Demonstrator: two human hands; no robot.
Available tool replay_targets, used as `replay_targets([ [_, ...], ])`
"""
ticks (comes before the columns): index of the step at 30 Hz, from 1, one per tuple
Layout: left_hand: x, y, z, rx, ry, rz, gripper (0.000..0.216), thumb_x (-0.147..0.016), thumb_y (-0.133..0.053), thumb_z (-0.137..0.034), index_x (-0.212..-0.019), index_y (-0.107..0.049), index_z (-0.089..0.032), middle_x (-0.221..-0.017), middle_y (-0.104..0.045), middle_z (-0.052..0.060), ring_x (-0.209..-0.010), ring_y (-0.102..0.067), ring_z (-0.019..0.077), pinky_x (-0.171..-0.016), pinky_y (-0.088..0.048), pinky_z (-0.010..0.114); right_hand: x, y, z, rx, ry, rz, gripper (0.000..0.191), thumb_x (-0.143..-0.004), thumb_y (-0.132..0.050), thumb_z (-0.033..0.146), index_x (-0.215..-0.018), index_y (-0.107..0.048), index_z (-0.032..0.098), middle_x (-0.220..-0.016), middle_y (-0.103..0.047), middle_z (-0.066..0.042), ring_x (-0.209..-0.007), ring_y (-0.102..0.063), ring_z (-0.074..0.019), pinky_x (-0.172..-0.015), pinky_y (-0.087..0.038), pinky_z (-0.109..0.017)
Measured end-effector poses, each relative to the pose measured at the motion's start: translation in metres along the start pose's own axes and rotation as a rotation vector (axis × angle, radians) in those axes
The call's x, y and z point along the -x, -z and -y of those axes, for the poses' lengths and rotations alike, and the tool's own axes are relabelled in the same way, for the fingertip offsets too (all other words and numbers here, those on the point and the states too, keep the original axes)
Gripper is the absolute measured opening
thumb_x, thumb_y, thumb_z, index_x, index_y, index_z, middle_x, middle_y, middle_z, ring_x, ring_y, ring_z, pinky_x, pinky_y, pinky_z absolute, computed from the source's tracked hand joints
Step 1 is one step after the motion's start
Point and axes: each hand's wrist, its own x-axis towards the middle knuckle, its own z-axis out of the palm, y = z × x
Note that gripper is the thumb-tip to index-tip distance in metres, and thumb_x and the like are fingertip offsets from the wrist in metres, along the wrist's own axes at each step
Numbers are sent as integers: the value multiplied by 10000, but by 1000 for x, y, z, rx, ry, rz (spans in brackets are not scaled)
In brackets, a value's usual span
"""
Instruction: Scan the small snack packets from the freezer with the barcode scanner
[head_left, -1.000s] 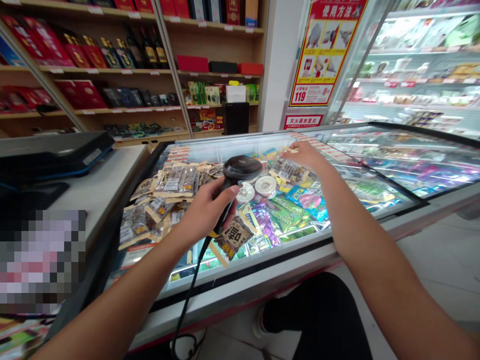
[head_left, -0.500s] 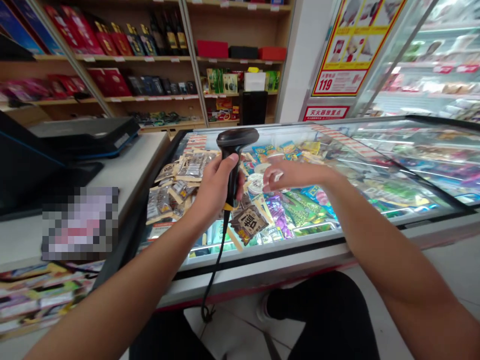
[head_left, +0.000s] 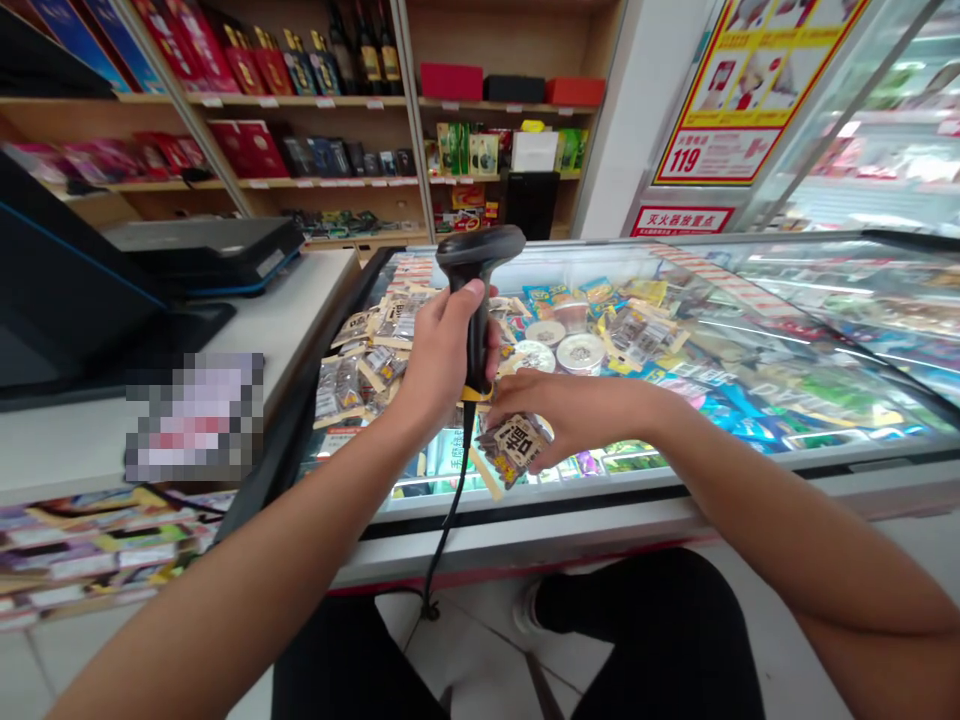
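Observation:
My left hand is wrapped round the handle of a black barcode scanner, held upright above the glass-topped chest. Its cable hangs down over the front edge. Just right of it, my right hand has its thumb and fingers closed about a brown-and-cream snack packet near the front of the glass. The packet's upper part is hidden by the fingers. A pile of similar packets lies to the left. Beyond my right hand stand white-lidded tubs and another packet group.
A pale counter with a black screen and a dark flat device borders the left side. The chest's black-and-silver front rim runs before my knees. Shelves of boxes and bottles stand behind.
My right hand has moved from above the tubs down and towards me, onto the front snack packet. The scanner stays in my left hand. The whole view has shifted slightly.

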Motion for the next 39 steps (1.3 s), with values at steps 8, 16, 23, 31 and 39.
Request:
replay_targets([
  [8, -6, 9, -9, 26, -37, -32, 534, -889, -491, -706, -1061, -594, -211, -574, -539, -48, -386, -470, 99, -409, -330, 245, 41, 55, -62, -535, -170, -118, 601, -679, -851, 524, -1193, -717, 244, -1131, -738, -57, -912, -689, -218, -853, -557, -350],
  [16, -1, 4, -7, 182, 168, 238, 425, -841, -547, -607, -916, -552, -188, -551, -544, -48, -348, -445, 90, -370, -306, 227, 43, 47, -92, -1072, -235, -631, 564, -745, -662, 628, -1169, -659, 255, -1203, -742, -86, -1163, -683, -294, -1073, -483, -477],
  [23, 6, 0, 6, 160, 293, 454, 447, -831, -614, -608, -948, -564, -179, -549, -561, -40, -334, -451, 99, -347, -325, 222, 44, 50, -109, -956, -319, -769, 576, -781, -516, 682, -1180, -586, 273, -1165, -732, -100, -1139, -660, -311, -916, -531, -457],
  [31, 11, -3, 8, 196, 298, 478, 413, -876, -592, -582, -951, -569, -176, -544, -548, -45, -335, -444, 88, -352, -325, 204, 44, 53, -110, -930, -300, -794, 572, -778, -530, 702, -1160, -595, 282, -1070, -744, -84, -1029, -678, -298, -819, -535, -413],
  [39, 5, -1, 2, 221, 208, 303, 382, -858, -593, -563, -817, -524, -189, -556, -545, -42, -344, -452, 80, -366, -323, 212, 65, 62, -121, -124, -667, -568, 459, -697, -785, 551, -1023, -745, 230, -975, -722, -115, -895, -659, -303, -853, -518, -448],
])
